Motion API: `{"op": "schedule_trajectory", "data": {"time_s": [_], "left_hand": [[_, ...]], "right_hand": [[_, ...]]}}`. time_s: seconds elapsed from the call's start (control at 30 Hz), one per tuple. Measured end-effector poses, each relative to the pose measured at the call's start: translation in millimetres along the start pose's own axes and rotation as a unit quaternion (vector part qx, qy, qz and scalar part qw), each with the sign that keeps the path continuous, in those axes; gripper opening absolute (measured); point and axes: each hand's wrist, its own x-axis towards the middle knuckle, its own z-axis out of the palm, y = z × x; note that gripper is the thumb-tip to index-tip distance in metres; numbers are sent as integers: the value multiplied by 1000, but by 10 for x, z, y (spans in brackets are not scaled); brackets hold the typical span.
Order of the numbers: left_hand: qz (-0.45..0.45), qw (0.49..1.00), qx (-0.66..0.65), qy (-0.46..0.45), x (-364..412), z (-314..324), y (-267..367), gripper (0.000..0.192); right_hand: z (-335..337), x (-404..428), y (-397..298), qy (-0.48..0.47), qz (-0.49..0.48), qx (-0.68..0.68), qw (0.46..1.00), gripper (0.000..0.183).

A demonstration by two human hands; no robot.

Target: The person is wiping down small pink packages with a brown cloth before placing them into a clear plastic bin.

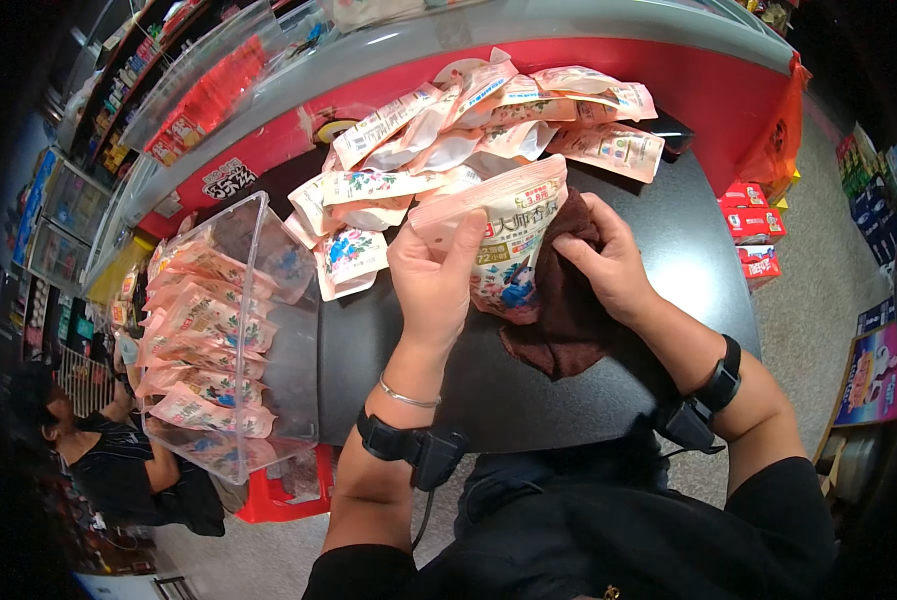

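Note:
A pink plastic pouch (512,270) with printed flowers and a blue bird is held up over the dark round table (433,390). My left hand (437,277) pinches it by its upper left corner, thumb in front. In my right hand (606,262) is a dark brown cloth (561,322), bunched against the pouch's right edge and hanging down below it. Behind my hands lies a heap of similar pouches (448,135), overlapping one another. To the left, a clear plastic bin (287,375) holds a row of several more such pouches (208,322).
A red plastic stool (283,499) is partly visible below the bin. Behind the table runs a red counter front (643,67). An orange plastic bag (778,135) hangs at right above red boxes (752,225). Another person (118,450) is at far left, near stocked shelves.

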Motion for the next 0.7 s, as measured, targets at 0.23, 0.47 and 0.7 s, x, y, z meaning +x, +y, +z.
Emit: {"op": "schedule_trajectory", "data": {"time_s": [0.23, 0.47, 0.7], "left_hand": [[93, 991, 85, 40, 55, 90, 162, 35], [199, 853, 470, -107, 192, 192, 547, 26], [101, 807, 537, -225, 328, 191, 793, 20]], "right_hand": [[4, -23, 29, 1, -20, 15, 1000, 23], [-35, -23, 8, -3, -31, -7, 999, 21], [-20, 9, 64, -8, 2, 52, 999, 24]]}}
